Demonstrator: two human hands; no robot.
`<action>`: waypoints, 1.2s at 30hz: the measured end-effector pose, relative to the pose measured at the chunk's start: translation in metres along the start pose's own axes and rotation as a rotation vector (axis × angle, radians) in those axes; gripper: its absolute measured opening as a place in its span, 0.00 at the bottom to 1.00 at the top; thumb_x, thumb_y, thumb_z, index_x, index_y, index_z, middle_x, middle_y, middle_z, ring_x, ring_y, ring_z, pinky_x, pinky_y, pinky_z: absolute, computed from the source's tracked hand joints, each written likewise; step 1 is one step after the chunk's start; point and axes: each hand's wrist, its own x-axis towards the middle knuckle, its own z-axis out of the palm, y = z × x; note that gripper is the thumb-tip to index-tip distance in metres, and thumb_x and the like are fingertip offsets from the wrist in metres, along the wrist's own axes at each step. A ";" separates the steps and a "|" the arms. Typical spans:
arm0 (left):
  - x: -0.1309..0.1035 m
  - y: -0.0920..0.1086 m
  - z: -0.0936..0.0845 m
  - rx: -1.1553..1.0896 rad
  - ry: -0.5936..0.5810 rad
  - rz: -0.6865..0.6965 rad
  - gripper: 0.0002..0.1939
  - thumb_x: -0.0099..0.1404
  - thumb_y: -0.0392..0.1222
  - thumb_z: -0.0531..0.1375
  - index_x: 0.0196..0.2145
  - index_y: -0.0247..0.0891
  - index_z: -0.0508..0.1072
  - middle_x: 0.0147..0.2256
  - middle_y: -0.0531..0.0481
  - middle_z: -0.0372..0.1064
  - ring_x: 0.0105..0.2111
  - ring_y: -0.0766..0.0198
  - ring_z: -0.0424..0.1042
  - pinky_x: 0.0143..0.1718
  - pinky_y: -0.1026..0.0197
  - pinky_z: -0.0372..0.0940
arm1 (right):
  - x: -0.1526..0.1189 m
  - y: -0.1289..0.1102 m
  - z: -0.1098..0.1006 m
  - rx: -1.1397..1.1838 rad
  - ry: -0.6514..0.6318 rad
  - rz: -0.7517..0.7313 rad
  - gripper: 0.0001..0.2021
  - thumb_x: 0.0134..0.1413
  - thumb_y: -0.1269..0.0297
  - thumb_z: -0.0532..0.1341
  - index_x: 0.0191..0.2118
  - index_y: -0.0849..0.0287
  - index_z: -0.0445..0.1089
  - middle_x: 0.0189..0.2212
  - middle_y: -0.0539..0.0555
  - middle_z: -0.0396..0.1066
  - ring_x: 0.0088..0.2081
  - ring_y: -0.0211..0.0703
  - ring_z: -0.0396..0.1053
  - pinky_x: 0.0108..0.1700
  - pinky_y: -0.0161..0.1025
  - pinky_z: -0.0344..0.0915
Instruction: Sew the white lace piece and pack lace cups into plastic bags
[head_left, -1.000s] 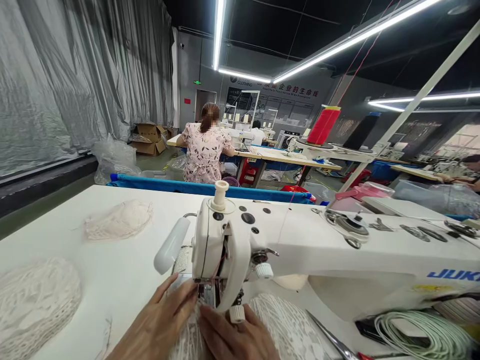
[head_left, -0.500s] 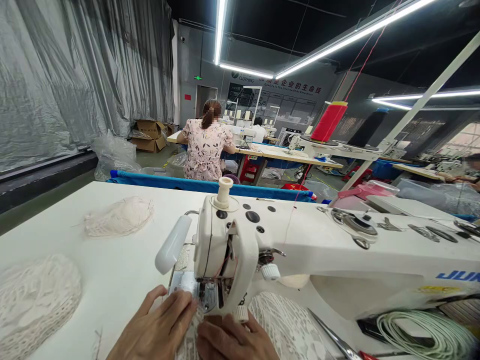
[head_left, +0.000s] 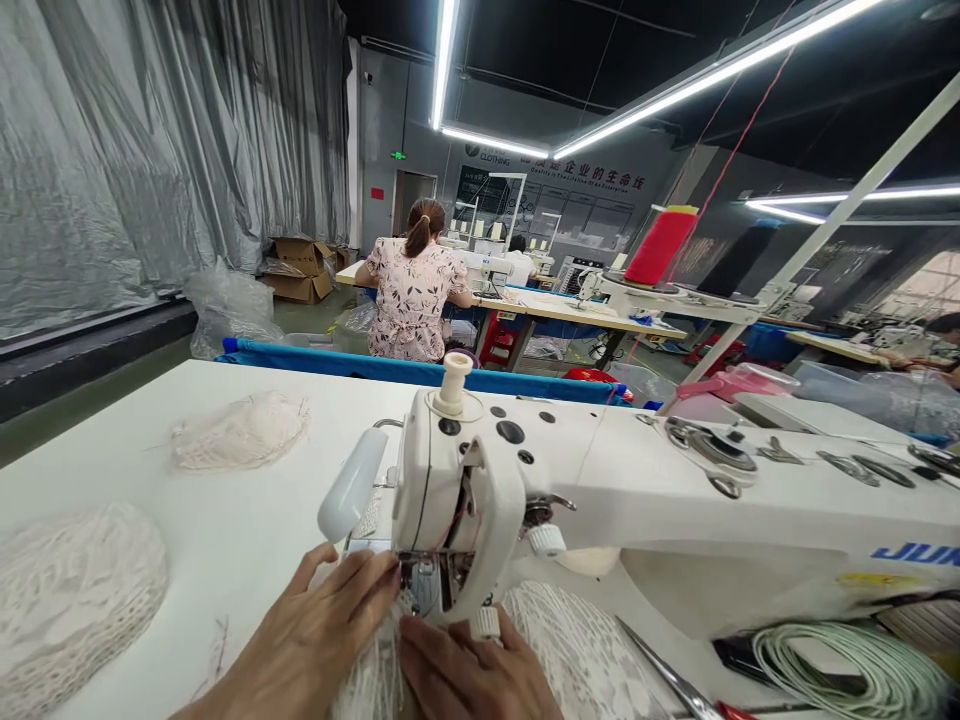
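White lace, bottom centre — probably light, soft, snag-prone; best held flat near its edges. Left hand lies against it, half-extended; right hand curls over — whether either pinches, I cannot tell.

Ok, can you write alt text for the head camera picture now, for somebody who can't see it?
A person's bare left grip and right grip are on pale lace fabric, close to a white sewing machine's head. Two more pale pieces lie to the left on the white tabletop.
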 end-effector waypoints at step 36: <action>0.008 0.031 -0.012 0.137 0.126 -0.009 0.15 0.66 0.46 0.52 0.42 0.37 0.74 0.39 0.46 0.76 0.39 0.57 0.70 0.48 0.53 0.56 | -0.009 -0.001 0.004 0.010 0.018 0.081 0.15 0.64 0.72 0.50 0.28 0.58 0.68 0.26 0.47 0.74 0.22 0.36 0.63 0.27 0.39 0.54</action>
